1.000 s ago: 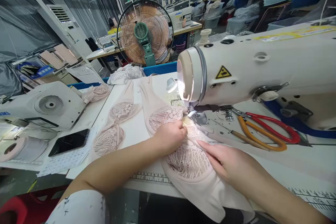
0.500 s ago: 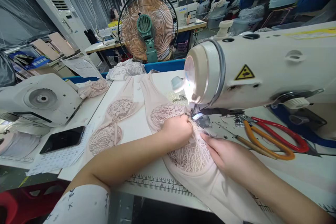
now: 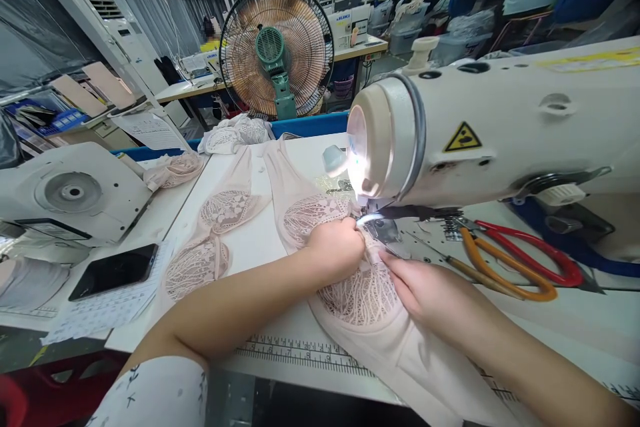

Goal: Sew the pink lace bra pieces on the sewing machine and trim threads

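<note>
A pale pink lace bra (image 3: pixel 363 297) lies under the head of a white sewing machine (image 3: pixel 480 137). My left hand (image 3: pixel 336 250) is closed on the bra's middle, fingers curled just in front of the needle area. Over the far cup (image 3: pixel 315 217) rests part of that same hand. To the right, my right hand (image 3: pixel 417 283) pinches the near cup's upper edge between thumb and fingers. The lower band of the bra hangs toward the table's front edge. The needle and stitching point are mostly hidden by my fingers and bright light.
Red-handled scissors (image 3: pixel 535 253), an orange-handled tool (image 3: pixel 500 270) and an awl (image 3: pixel 467 270) lie right of the needle. Another lace bra (image 3: pixel 220 213), a phone (image 3: pixel 114 271) and a second machine (image 3: pixel 83 190) are leftward. A large fan (image 3: pixel 277 47) stands behind; people sit far right.
The view has shifted slightly, moving everything a little left. Both hands keep nearly the same hold, and a bright white strip shows more clearly beside my left fingertips.
</note>
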Tool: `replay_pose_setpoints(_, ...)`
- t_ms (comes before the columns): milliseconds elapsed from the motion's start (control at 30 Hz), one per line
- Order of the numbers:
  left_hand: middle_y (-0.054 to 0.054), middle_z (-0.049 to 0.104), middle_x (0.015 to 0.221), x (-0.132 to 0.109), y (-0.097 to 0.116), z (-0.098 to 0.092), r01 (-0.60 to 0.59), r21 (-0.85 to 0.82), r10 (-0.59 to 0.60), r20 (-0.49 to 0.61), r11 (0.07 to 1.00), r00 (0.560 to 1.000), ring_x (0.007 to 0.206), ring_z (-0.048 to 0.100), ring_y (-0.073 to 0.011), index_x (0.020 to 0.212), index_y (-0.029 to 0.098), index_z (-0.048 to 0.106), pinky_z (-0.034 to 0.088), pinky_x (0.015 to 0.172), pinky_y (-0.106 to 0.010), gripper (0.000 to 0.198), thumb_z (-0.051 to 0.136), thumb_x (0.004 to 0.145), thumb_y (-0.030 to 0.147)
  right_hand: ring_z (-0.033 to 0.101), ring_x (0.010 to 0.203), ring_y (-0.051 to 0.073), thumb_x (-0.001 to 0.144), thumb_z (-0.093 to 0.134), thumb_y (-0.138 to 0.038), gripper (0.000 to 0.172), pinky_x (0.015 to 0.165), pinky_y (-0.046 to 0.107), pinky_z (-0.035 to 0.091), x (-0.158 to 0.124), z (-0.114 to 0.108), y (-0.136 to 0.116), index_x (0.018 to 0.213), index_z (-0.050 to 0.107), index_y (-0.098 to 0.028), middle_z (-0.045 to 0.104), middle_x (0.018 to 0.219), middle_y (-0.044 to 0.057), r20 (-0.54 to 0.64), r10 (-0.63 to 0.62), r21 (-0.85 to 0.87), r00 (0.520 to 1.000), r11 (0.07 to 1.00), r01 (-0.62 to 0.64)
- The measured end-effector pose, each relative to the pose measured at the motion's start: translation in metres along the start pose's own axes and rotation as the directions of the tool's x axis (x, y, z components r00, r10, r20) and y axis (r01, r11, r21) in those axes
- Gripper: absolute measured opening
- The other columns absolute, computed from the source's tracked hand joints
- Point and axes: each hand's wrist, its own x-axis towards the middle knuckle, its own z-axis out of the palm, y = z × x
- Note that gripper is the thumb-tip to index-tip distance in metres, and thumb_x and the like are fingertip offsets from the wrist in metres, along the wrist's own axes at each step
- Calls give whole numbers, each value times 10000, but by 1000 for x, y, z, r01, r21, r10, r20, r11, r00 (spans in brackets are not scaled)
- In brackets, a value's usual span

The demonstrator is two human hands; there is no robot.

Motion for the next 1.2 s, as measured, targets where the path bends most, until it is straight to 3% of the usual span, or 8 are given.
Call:
replay_pose_setpoints(400,-93,587,975,12,-12,4,20,9,-20,-61,1000,998,793,605,-208,930,167,614,477,607,-278,185,470,822,210,580,626,195,941,251,-278,418,484,276,282,-2,-23,-21,1170,599,-249,681,830,56,95,75,-240,993,970,-50)
replay_pose_setpoints(600,-85,604,965,16,-15,5,25,-12,-26,-75,1000,997,793,606,-210,928,170,615,480,622,-289,194,447,839,209,593,650,204,920,307,-321,415,476,271,295,-7,-12,-8,1241,568,-295,661,788,43,-1,15,-218,1000,976,-15)
replay_pose_setpoints(800,-71,620,947,25,-28,3,35,-45,-39,-101,998,994,818,611,-218,944,183,626,485,647,-296,201,477,809,178,619,722,207,913,255,-300,452,524,282,387,-16,-14,3,1237,569,-294,669,882,44,44,-25,-122,999,992,30)
replay_pose_setpoints(900,-77,610,1002,27,-42,9,-50,-48,39,-211,998,977,879,605,-231,982,188,637,497,692,-317,226,477,824,208,624,770,210,896,262,-264,478,560,296,428,-21,-14,7,1286,538,-271,659,965,55,61,-64,-92,996,993,69)
replay_pose_setpoints(1000,-108,551,1186,17,-53,15,-202,-41,170,-390,979,905,1048,556,-252,1057,181,636,498,785,-350,291,449,834,183,623,758,206,892,276,-268,473,575,303,444,-24,-11,13,1277,551,-259,650,942,59,48,-120,-65,992,990,123)
replay_pose_setpoints(1067,-112,503,1286,1,-53,16,-282,-13,247,-447,959,860,1164,490,-262,1060,182,640,466,898,-396,309,433,832,158,620,739,202,888,290,-263,463,565,294,440,-25,-9,16,1256,571,-253,645,907,64,25,-157,-62,987,985,158)
replay_pose_setpoints(1133,-122,476,1343,-18,-48,15,-289,5,267,-395,957,879,1262,405,-297,1078,178,635,369,1018,-500,298,448,857,247,613,713,203,881,306,-247,452,544,286,424,-25,-8,16,1232,591,-246,641,872,69,14,-183,-77,983,980,184)
replay_pose_setpoints(1200,-156,386,1430,-35,-42,12,-220,-5,212,-249,975,945,1350,265,-369,1222,168,559,219,1066,-632,516,495,837,505,608,709,210,875,327,-237,445,537,285,408,-24,-8,14,1230,596,-243,641,862,74,23,-190,-101,981,976,192)
